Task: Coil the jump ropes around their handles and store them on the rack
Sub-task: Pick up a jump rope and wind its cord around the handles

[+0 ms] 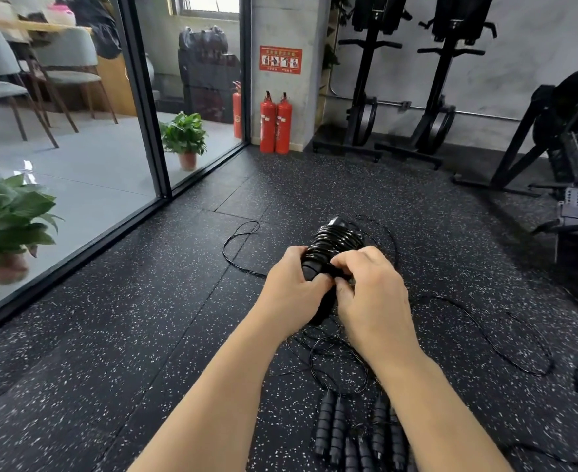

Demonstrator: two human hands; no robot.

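A jump rope (335, 241), mostly coiled round its handles, is gripped above the speckled floor (144, 335) by the left hand (291, 287), its cord pinched by the right hand (369, 287).

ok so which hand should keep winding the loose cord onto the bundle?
Right. The right hand already pinches the cord at the coiled handles, and the loose rope trails on its side of the floor. The left hand grips the bundle, steadying it.
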